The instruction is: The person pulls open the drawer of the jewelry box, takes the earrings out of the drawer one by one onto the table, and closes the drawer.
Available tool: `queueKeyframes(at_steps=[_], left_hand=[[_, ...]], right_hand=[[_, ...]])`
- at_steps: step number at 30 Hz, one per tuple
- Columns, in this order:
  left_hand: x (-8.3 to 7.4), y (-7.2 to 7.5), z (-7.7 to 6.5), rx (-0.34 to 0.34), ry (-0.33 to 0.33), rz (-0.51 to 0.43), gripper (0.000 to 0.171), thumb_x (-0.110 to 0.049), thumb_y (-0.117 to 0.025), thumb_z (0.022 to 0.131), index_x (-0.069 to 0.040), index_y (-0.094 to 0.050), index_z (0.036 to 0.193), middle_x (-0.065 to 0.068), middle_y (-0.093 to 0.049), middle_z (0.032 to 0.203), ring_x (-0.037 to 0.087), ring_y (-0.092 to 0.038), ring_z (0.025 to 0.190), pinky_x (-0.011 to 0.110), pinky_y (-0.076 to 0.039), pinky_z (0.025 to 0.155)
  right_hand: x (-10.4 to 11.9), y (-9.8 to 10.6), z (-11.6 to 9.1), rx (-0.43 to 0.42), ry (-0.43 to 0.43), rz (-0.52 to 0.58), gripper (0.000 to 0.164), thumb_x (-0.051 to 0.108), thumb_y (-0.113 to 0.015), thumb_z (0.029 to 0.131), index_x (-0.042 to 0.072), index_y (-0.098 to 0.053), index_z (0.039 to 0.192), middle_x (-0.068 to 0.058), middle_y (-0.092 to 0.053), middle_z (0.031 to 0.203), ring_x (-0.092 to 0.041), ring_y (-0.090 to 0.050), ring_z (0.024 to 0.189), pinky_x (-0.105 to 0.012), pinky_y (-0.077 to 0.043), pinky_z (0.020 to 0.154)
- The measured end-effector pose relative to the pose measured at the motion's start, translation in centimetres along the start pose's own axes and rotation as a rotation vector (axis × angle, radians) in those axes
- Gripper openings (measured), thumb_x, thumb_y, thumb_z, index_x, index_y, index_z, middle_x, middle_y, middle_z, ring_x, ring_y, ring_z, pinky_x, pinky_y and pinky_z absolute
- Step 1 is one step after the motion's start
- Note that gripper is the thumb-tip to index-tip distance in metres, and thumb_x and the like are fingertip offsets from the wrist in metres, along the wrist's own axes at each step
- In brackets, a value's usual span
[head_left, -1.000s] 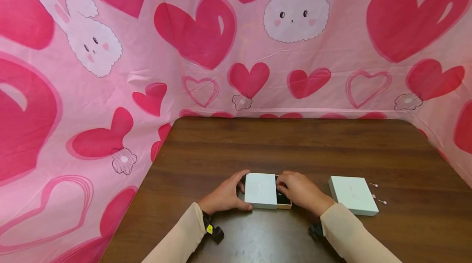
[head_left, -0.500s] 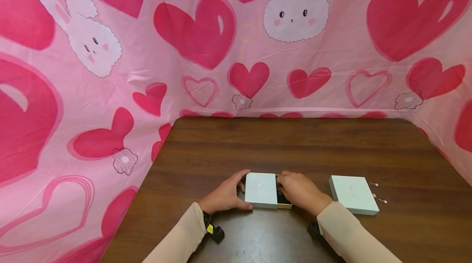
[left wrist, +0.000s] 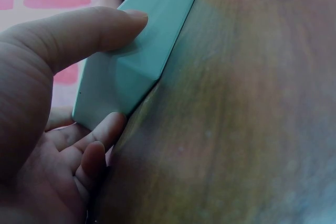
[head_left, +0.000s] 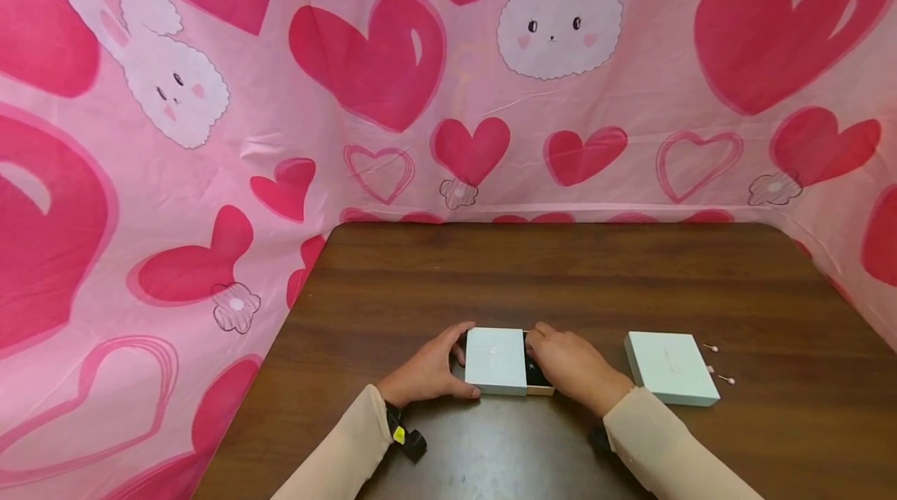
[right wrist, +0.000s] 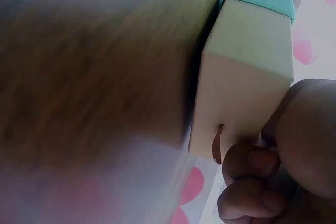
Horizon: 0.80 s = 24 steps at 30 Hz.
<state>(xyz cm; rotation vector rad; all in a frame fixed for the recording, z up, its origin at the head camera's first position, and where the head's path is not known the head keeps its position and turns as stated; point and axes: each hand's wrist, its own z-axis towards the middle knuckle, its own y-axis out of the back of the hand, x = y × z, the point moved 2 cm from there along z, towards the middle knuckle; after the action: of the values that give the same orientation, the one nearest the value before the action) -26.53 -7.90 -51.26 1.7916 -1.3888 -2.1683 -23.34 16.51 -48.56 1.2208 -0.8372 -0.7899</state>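
On the table lies a mint-green drawer-style gift box (head_left: 495, 360), with its tan inner drawer (right wrist: 241, 90) pulled partly out on the right. My left hand (head_left: 433, 370) grips the outer sleeve at its left end, thumb along the near side, fingers at the left and far sides. My right hand (head_left: 571, 364) has curled fingers over the drawer's open top. Whether they pinch something is hidden. A black lining (head_left: 536, 373) with a small shiny bit shows inside the drawer. From the drawer's end hangs a brown ribbon pull (right wrist: 217, 145).
To the right lies a second mint-green box (head_left: 673, 367). Just past its right side are two small pins with pale pink heads (head_left: 731, 381). The brown wooden table (head_left: 561, 266) meets pink heart-print cloth (head_left: 399, 165) at the back and left.
My right hand shifts slightly over the drawer, and a small shiny bit on the black lining shows again. The left hand and both boxes stay in place.
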Motion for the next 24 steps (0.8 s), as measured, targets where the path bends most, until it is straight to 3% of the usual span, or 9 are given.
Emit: queueKeyframes(at_steps=[11,24], left_hand=[[0.2,-0.1,0.1,-0.003,-0.014,0.008,0.105,-0.041,-0.089,0.067,-0.017,-0.03,0.15,-0.006,-0.056,0.096,0.009,-0.055,0.084,0.029,-0.046,0.074],[0.4,-0.1,0.1,0.006,-0.002,-0.012,0.106,-0.042,-0.089,0.067,-0.019,-0.029,0.151,-0.005,-0.055,0.098,0.011,-0.055,0.086,0.03,-0.046,0.075]], right_hand=[[-0.7,0.3,-0.2,-0.166,0.062,-0.015,0.01,0.013,-0.068,0.092,0.012,-0.058,0.089,0.003,-0.047,0.083,-0.007,-0.038,0.05,-0.023,-0.04,0.048],[-0.6,1.1,0.2,-0.093,0.051,-0.034,0.011,0.016,-0.078,0.082,0.013,-0.068,0.086,0.003,-0.051,0.08,-0.009,-0.051,0.058,-0.026,-0.048,0.054]])
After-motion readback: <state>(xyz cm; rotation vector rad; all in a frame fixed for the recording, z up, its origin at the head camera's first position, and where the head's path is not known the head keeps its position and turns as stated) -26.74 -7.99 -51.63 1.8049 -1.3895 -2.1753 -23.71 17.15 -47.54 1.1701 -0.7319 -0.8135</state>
